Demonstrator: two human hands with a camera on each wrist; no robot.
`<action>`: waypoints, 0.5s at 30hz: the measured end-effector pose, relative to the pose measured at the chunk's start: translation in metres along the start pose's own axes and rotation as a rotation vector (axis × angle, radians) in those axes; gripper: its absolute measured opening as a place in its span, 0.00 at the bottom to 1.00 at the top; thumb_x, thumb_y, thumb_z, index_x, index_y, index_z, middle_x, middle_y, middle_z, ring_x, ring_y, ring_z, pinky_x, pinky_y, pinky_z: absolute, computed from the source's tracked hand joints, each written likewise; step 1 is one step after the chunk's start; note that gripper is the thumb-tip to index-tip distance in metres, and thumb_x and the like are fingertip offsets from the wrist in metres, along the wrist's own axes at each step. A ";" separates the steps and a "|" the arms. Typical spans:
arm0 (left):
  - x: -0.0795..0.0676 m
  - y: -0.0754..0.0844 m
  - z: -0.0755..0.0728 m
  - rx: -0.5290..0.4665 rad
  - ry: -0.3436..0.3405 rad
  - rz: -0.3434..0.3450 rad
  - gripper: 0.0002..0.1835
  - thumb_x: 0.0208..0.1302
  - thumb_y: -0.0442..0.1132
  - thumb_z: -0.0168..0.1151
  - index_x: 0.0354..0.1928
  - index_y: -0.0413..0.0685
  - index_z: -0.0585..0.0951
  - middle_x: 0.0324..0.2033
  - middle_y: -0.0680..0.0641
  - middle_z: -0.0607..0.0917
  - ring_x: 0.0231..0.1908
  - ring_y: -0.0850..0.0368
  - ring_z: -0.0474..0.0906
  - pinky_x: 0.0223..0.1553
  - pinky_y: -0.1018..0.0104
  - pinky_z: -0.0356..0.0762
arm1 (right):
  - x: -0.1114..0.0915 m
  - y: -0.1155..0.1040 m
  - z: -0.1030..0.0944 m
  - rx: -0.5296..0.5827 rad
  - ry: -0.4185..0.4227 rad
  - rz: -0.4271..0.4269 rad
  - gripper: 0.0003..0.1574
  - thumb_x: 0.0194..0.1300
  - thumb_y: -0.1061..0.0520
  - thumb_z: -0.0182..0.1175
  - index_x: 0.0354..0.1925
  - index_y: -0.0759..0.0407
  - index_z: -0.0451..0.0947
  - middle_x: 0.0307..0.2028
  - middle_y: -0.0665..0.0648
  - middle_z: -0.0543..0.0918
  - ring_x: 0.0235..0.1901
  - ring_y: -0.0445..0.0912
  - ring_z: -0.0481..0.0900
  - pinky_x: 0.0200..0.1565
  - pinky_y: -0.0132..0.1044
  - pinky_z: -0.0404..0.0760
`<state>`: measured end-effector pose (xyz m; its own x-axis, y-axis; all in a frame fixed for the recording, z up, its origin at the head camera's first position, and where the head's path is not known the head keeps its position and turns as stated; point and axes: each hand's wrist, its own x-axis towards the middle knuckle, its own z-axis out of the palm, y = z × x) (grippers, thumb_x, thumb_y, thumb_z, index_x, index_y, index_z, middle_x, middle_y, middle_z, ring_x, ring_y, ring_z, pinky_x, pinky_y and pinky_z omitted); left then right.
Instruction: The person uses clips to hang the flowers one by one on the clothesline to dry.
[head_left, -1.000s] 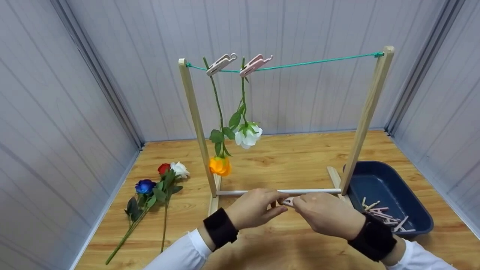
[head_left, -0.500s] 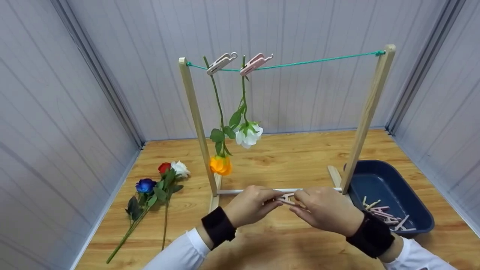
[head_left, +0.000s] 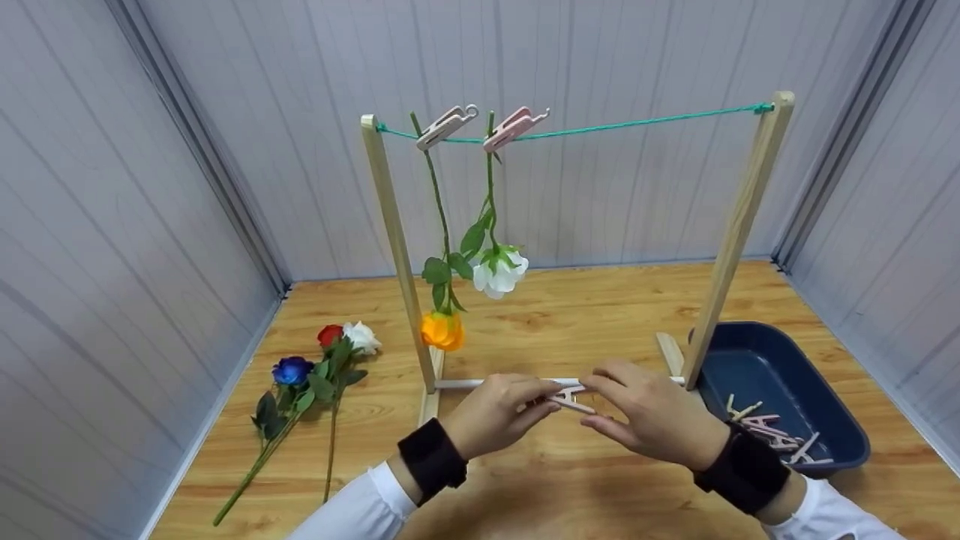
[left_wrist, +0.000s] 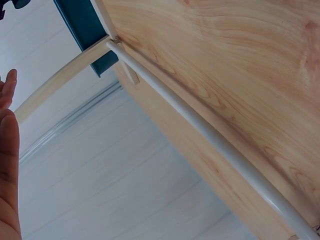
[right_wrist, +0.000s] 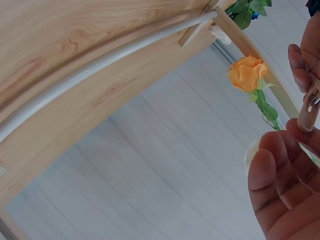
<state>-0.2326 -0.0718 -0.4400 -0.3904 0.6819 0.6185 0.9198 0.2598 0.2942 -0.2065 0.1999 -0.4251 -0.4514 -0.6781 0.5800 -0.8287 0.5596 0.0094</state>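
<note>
In the head view my left hand (head_left: 501, 411) pinches a pale pink clothespin (head_left: 574, 406) between thumb and fingers, low in front of the rack's white bar. My right hand (head_left: 646, 411) is at the clothespin's other end, thumb and fingers spread apart, an index fingertip right at its tip. The right wrist view shows the clothespin (right_wrist: 309, 109) between the two hands. Behind them an orange rose (head_left: 442, 331) and a white rose (head_left: 500, 272) hang head down from a green string (head_left: 615, 127), each held by a clothespin at its stem.
A wooden rack (head_left: 731, 247) carries the string. On the left of the table lie a blue rose (head_left: 292, 370), a red rose (head_left: 328, 335) and another white rose (head_left: 361, 338). A dark blue basin (head_left: 772, 352) with several clothespins stands at the right. Panel walls surround the table.
My right hand has loosened from the clothespin, its fingers spreading apart and drawing slightly back. The left hand keeps its pinch, and more of the clothespin shows now.
</note>
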 end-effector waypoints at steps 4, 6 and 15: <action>-0.003 0.000 0.002 -0.010 0.002 -0.006 0.11 0.76 0.34 0.69 0.54 0.37 0.88 0.39 0.44 0.93 0.34 0.59 0.88 0.39 0.74 0.86 | -0.002 0.000 0.002 -0.005 0.005 -0.015 0.24 0.72 0.46 0.75 0.56 0.60 0.84 0.46 0.54 0.85 0.41 0.43 0.85 0.39 0.37 0.87; -0.004 0.001 0.002 -0.020 -0.016 -0.023 0.11 0.77 0.35 0.68 0.55 0.37 0.88 0.40 0.44 0.93 0.35 0.59 0.89 0.40 0.74 0.86 | -0.003 0.000 0.004 -0.001 0.015 -0.030 0.22 0.69 0.48 0.77 0.53 0.60 0.85 0.44 0.54 0.85 0.39 0.42 0.84 0.38 0.37 0.86; -0.020 0.001 -0.007 -0.088 -0.137 -0.252 0.16 0.82 0.43 0.64 0.62 0.41 0.83 0.48 0.43 0.92 0.43 0.54 0.91 0.47 0.68 0.88 | -0.006 0.001 0.008 -0.029 0.065 -0.063 0.16 0.60 0.57 0.82 0.42 0.59 0.86 0.33 0.51 0.84 0.29 0.39 0.79 0.29 0.33 0.79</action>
<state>-0.2242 -0.0903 -0.4467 -0.5913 0.6908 0.4162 0.7855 0.3763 0.4914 -0.2072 0.2009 -0.4349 -0.3750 -0.6806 0.6294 -0.8447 0.5305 0.0704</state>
